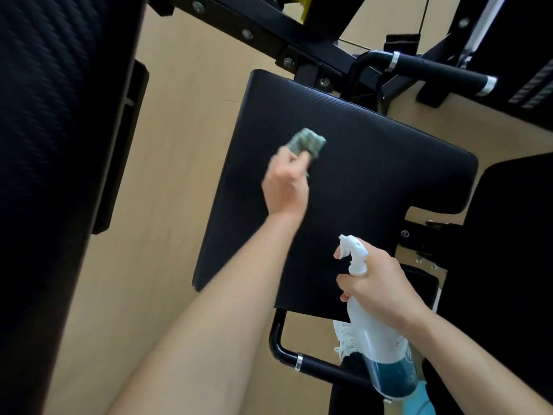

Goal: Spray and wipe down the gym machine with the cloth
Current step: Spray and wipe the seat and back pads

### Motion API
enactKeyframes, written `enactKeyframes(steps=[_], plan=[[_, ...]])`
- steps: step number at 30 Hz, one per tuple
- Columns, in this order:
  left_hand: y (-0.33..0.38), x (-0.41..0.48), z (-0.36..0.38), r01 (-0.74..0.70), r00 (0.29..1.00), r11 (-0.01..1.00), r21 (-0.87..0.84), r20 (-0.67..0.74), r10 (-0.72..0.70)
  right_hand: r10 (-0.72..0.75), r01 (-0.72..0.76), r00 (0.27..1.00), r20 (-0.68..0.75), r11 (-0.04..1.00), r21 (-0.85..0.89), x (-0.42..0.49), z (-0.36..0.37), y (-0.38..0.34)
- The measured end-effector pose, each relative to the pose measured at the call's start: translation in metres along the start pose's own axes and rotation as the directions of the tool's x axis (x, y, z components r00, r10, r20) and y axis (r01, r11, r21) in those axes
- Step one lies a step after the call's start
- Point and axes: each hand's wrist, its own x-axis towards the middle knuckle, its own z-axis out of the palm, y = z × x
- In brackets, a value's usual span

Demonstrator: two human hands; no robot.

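At the far left of the view a tall black back pad [45,145] fills the edge, with pale wooden floor [179,145] between it and the machine's seat pad [359,181]. The seat pad is the surface being worked. Its long axis runs from the person's near side up and away toward the black steel frame [269,34].

The left hand [285,187] is on the far-left part of that pad, gripping a bunched green cloth [308,140] and pressing it to the vinyl. Hand and cloth are both blurred, so this looks like mid-wipe. The cloth sits just ahead of the knuckles. Most of the pad lies to its right and back toward the person, and that is probably where the wiping goes next. The left hand is plainly the nearer one for the job, with nothing on the pad in its way.

Over the pad's near right corner, the right hand [380,289] holds the spray bottle [386,354] by the neck, one finger forward at the trigger. The white nozzle points left and away across the pad, and teal liquid shows in the base. If the cloth sweeps to that corner, it would meet the bottle there.

A grip handle [443,70] sticks out beyond the far right corner, and a second black pad [508,235] stands at the right edge.
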Motion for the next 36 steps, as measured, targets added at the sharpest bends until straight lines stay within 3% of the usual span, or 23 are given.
enactKeyframes(steps=[3, 7, 9, 12, 15, 17, 19, 23, 27, 30, 32, 33, 34, 35, 36], plan=[[0.006, -0.061, -0.009, -0.184, 0.972, 0.983, 0.0, 0.152, 0.181, -0.004, 0.004, 1.0, -0.009, 1.0, 0.008, -0.001, -0.004, -0.005], [-0.027, -0.087, -0.031, -0.355, 0.911, 0.935, 0.014, 0.23, 0.342, -0.022, 0.023, 1.0, -0.015, 0.998, 0.057, 0.001, -0.005, -0.015], [-0.039, -0.067, -0.037, -0.296, 0.939, 0.953, 0.066, 0.201, 0.277, -0.03, 0.031, 1.0, -0.007, 0.996, 0.082, 0.002, -0.006, -0.019], [-0.044, -0.021, -0.035, -0.06, 0.996, 0.989, 0.134, 0.071, 0.051, -0.034, 0.036, 0.999, -0.018, 0.994, 0.102, 0.002, -0.012, -0.02], [-0.034, 0.028, -0.019, 0.194, 0.98, 0.975, 0.112, -0.065, -0.187, -0.023, 0.031, 0.998, -0.064, 0.992, 0.119, 0.003, -0.021, -0.017], [-0.018, 0.051, -0.002, 0.238, 0.968, 0.97, 0.055, -0.097, -0.232, -0.003, 0.015, 0.996, -0.092, 0.991, 0.135, 0.004, -0.028, -0.014], [0.003, 0.059, 0.015, 0.164, 0.983, 0.986, -0.008, -0.081, -0.164, 0.023, -0.004, 0.992, -0.128, 0.989, 0.15, 0.005, -0.034, -0.012], [0.042, 0.038, 0.045, -0.144, 0.989, 0.986, -0.083, 0.026, 0.147, 0.062, -0.03, 0.982, -0.176, 0.983, 0.18, 0.009, -0.046, -0.014], [0.047, 0.01, 0.066, -0.457, 0.871, 0.882, -0.114, 0.142, 0.47, 0.073, -0.022, 0.972, -0.226, 0.975, 0.221, 0.016, -0.053, -0.017], [0.042, 0.012, 0.066, -0.547, 0.803, 0.824, -0.145, 0.188, 0.566, 0.075, -0.012, 0.965, -0.25, 0.969, 0.247, 0.021, -0.056, -0.021], [0.046, 0.025, 0.06, -0.464, 0.849, 0.871, -0.16, 0.199, 0.489, 0.075, -0.008, 0.965, -0.252, 0.966, 0.258, 0.023, -0.056, -0.022], [0.051, 0.033, 0.055, -0.328, 0.906, 0.923, -0.2, 0.21, 0.367, 0.071, -0.005, 0.965, -0.252, 0.967, 0.256, 0.025, -0.057, -0.022], [0.057, 0.042, 0.048, -0.127, 0.947, 0.955, -0.269, 0.255, 0.198, 0.066, 0.0, 0.965, -0.253, 0.967, 0.255, 0.026, -0.057, -0.023], [0.062, 0.052, 0.042, 0.095, 0.943, 0.927, -0.363, 0.331, 0.033, 0.06, 0.007, 0.965, -0.254, 0.967, 0.256, 0.027, -0.058, -0.023], [0.066, 0.06, 0.036, 0.301, 0.899, 0.836, -0.459, 0.429, -0.088, 0.054, 0.014, 0.966, -0.254, 0.966, 0.26, 0.029, -0.06, -0.023]])
